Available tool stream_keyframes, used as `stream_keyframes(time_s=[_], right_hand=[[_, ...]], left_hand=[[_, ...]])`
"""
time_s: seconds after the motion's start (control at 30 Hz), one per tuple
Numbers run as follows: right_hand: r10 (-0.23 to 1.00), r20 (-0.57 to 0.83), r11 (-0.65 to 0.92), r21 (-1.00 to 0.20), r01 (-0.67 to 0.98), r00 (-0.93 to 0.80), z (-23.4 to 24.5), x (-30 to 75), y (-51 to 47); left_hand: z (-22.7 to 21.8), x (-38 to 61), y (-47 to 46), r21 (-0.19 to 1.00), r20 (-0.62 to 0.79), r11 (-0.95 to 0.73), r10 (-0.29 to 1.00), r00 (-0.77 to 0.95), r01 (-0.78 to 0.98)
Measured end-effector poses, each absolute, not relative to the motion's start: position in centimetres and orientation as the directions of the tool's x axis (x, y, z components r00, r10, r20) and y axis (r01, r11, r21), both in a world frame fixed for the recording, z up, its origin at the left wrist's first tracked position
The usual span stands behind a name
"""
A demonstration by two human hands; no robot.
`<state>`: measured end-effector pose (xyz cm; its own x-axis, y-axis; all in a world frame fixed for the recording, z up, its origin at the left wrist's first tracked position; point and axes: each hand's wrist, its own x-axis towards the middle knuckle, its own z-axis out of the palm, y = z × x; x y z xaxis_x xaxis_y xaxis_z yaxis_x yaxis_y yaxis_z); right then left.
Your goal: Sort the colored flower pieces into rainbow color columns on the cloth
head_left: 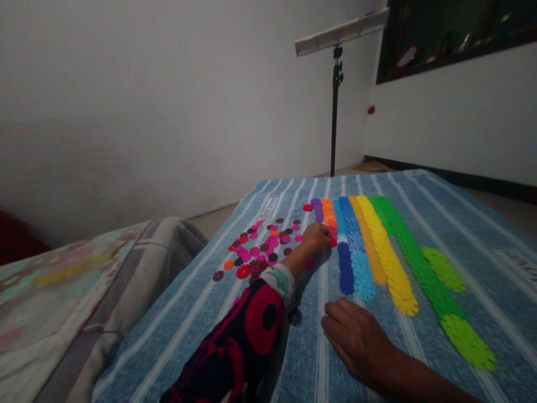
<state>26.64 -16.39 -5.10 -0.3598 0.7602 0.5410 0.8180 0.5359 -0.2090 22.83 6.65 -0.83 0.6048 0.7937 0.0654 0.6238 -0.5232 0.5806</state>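
My left hand (pixel 315 239) reaches across the striped cloth, fingertips pinched on a red notched disc (pixel 334 237) at the near end of a short row of orange discs (pixel 328 210). My right hand (pixel 356 336) rests on the cloth closer to me, its fingers curled together and nothing visible in them. Beyond it lie overlapping rows of discs: dark blue (pixel 345 268), light blue (pixel 361 271), yellow (pixel 394 268) and green (pixel 428 268). Left of my left hand is a loose scatter of pink, brown, red and black discs (pixel 272 242); my sleeve hides part of it.
A purple row (pixel 317 210) and a single red disc (pixel 307 207) lie at the far side. A dark disc (pixel 296 318) sits beside my left sleeve. Behind the cloth-covered surface (pixel 168 336) stands a lamp on a black pole (pixel 334 112). Folded bedding (pixel 104 291) is at left.
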Motion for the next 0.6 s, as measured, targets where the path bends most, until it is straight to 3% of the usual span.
stream_keyframes(time_s=[0.27,0.37,0.5,0.6], right_hand=[[0.738,0.585,0.554,-0.239,0.797,-0.337,-5.3,26.9,-16.7],[0.723,0.594,0.575,-0.237,0.783,-0.351,-5.5,27.0,-16.8],[0.691,0.627,0.599,-0.219,0.770,-0.359,-5.6,27.2,-16.8],[0.688,0.626,0.599,-0.201,0.775,-0.368,-5.8,27.4,-16.8]], left_hand=[[1.9,16.6,6.2,0.577,0.156,-0.572,0.778,0.609,0.583],[3.7,10.3,6.5,0.540,0.066,-0.522,0.808,0.585,0.660],[4.9,2.4,6.3,0.325,-0.114,-0.447,0.856,0.504,0.833],[4.5,-0.8,5.6,0.239,-0.194,-0.393,0.877,0.440,0.888]])
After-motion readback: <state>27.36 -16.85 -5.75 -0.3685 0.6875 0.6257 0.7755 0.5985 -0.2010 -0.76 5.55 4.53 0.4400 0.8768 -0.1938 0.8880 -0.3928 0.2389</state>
